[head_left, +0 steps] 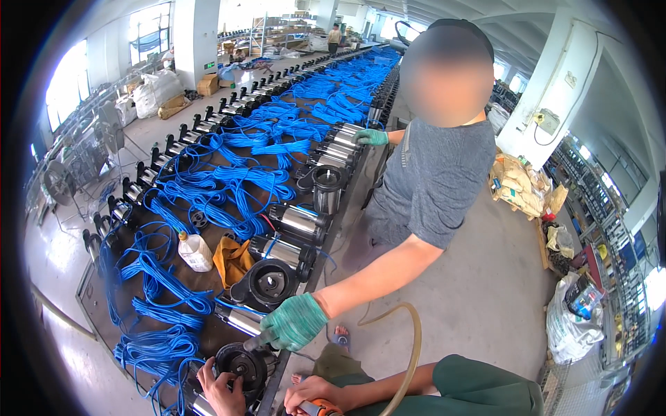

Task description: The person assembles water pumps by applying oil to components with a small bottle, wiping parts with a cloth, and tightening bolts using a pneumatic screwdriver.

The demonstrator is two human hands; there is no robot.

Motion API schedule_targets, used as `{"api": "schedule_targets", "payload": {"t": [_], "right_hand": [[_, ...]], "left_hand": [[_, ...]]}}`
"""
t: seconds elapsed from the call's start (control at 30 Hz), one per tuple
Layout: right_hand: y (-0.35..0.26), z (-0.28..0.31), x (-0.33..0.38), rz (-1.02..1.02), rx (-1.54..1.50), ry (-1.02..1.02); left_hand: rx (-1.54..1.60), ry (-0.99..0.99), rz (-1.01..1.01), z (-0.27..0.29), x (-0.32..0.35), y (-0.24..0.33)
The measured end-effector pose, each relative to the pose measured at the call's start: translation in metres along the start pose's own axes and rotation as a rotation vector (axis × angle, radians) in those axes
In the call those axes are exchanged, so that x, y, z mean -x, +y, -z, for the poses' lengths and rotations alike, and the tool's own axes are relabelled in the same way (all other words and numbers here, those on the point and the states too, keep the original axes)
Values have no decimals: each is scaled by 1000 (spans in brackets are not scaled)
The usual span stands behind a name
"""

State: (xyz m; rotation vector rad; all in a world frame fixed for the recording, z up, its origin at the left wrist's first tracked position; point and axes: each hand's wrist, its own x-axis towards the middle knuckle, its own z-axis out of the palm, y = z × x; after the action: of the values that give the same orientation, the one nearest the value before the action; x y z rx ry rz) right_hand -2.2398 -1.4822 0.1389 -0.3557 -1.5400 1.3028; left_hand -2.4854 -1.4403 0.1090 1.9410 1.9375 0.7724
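My left hand [223,392] is bent over the rim of a round black pump housing [244,363] at the table's near end. Its fingers are drawn together at the housing's edge, and whatever they pinch is too small to make out. Low in the view, my right hand [313,394] is wrapped round an orange handheld power tool [327,408], mostly cut off by the lower edge. A co-worker's green-gloved hand [297,323] reaches to the same housing from beyond. Just past it, another steel-bodied pump with an open black end [270,283] faces up.
Bundled blue cables [239,184] run down the long table between rows of steel pumps. A white bottle [195,252] and orange cloth [232,261] lie among them. The co-worker [437,173] stands at the table's right side. A yellowish hose [416,340] loops near my right arm.
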Motion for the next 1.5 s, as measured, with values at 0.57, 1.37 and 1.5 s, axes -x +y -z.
{"api": "schedule_targets", "payload": {"t": [0.57, 1.37, 1.5], "right_hand": [[2, 1, 0, -22, 7, -23], [21, 1, -2, 16, 229, -44], [23, 5, -4, 17, 238, -64]], "left_hand": [[-105, -121, 50, -10, -11, 24], [-171, -110, 127, -15, -16, 21], [-145, -113, 133, -15, -17, 21]]}}
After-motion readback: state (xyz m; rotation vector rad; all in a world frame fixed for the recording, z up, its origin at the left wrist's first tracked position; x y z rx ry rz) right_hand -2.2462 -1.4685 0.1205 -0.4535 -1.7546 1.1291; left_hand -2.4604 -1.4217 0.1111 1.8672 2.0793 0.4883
